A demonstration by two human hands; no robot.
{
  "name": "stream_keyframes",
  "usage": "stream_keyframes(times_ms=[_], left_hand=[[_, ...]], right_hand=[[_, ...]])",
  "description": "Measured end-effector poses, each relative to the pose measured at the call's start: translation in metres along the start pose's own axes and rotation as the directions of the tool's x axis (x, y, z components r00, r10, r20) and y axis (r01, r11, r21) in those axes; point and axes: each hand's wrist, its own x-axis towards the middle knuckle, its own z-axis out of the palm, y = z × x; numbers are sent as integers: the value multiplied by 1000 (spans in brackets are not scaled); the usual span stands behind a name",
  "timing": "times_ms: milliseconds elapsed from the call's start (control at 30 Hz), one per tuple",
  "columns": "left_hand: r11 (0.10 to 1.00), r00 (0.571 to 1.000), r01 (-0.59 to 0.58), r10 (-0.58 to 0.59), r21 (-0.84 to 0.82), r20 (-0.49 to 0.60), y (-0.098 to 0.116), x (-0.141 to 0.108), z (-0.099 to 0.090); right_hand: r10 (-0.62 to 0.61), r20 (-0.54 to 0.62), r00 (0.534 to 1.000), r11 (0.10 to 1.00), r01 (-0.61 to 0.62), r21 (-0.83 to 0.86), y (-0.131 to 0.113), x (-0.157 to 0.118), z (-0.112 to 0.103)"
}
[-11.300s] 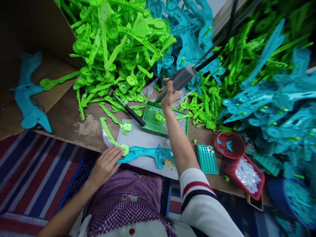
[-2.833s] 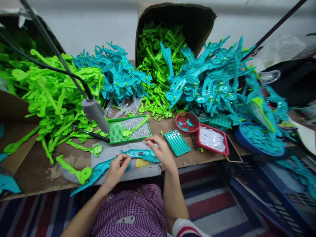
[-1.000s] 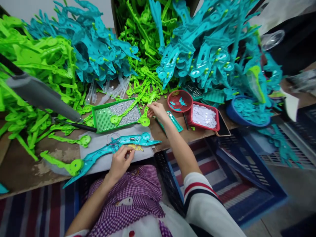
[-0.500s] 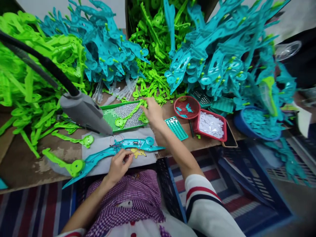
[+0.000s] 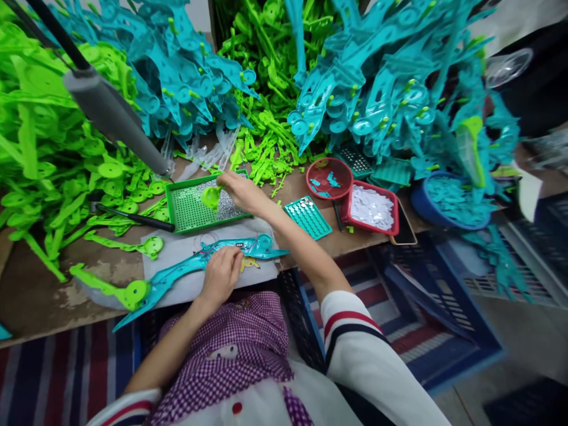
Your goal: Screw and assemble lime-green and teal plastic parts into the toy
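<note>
My right hand (image 5: pixel 239 192) reaches over the green perforated tray (image 5: pixel 184 228). Its fingers are closed on a green plastic part (image 5: pixel 210 199) with a round disc end; the rest of that part is hidden by the hand. Small silvery metal pieces (image 5: pixel 228 206) lie in the tray beneath. Curled together, the fingers of my left hand (image 5: pixel 222 272) are at the near edge of a long turquoise plastic piece (image 5: pixel 177 269). Whatever they pinch is hidden. Thin wires and a small dark component (image 5: pixel 240 244) lie along the turquoise piece, which rests on a pale cloth (image 5: pixel 190 290).
A grey electric screwdriver (image 5: pixel 118 121) hangs at the left, above a black-handled tool (image 5: pixel 135 219). Green and turquoise parts are heaped along the back. To the right are a turquoise grid tray (image 5: pixel 323 231), red bowl (image 5: pixel 344 198), red basket (image 5: pixel 390 232) and blue bowl (image 5: pixel 470 225).
My right hand has moved left over the tray with the green part. The screwdriver has swung up and left, off the cloth. My left hand has shifted up against the turquoise piece.
</note>
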Motion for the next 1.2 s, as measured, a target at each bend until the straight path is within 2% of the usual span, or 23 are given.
stream_keyframes(times_ms=[67,133,167,233,333,433,533,867,1100,1200], left_hand=[[990,1000,-4,3,143,4,-5,11,11],[965,999,-8,-1,260,35,-10,15,16],[954,998,-11,-6,301,55,-13,14,16],[937,996,-4,-26,350,80,-18,8,11],[927,994,28,-64,373,86,-24,-5,-4],[923,992,58,-97,381,85,-28,-13,-16],[927,988,81,-123,366,93,-28,-15,-20],[928,981,118,-164,353,102,-27,-15,-21],[930,981,121,-166,347,103,-29,-14,-21],[931,980,126,-170,343,103,-29,-14,-21]], right_hand=[[57,-146,988,991,-39,124,3,-27,-14],[103,-188,977,975,-61,215,8,-64,-22],[109,-155,982,968,-69,243,11,-84,-23],[100,-6,995,963,-95,252,17,-119,-18],[95,206,974,972,-135,193,22,-144,1],[80,283,956,981,-127,150,19,-138,18],[65,312,948,991,-98,92,13,-122,24],[43,448,893,999,-46,-4,13,-106,19],[169,511,843,985,-168,-49,6,-94,12],[174,555,814,981,-193,-24,6,-89,7]])
